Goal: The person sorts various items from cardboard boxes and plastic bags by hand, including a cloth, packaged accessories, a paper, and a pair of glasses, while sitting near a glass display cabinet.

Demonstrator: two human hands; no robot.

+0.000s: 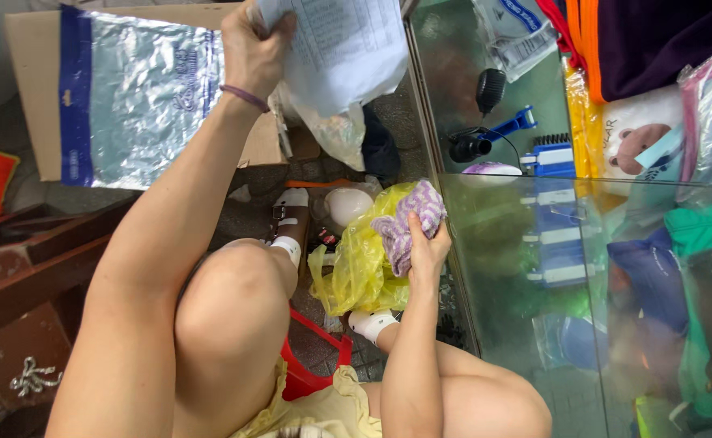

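My left hand (252, 47) is raised at the top of the view and grips a sheet of white paper (348, 45) with a printed table on it. Lower down, my right hand (427, 247) holds a purple and white knitted piece (408, 221) against a crumpled yellow plastic bag (357, 264). The bag hangs between my knees, just left of the glass cabinet. My bare legs and a red stool (311, 357) fill the bottom of the view.
A glass display cabinet (567, 162) stands at the right, with blue tools, a black round device and packed clothes on and inside it. A cardboard box (27, 97) with a silver and blue plastic bag (141, 101) lies at the top left. Dark wooden boards (23, 276) lie at the left.
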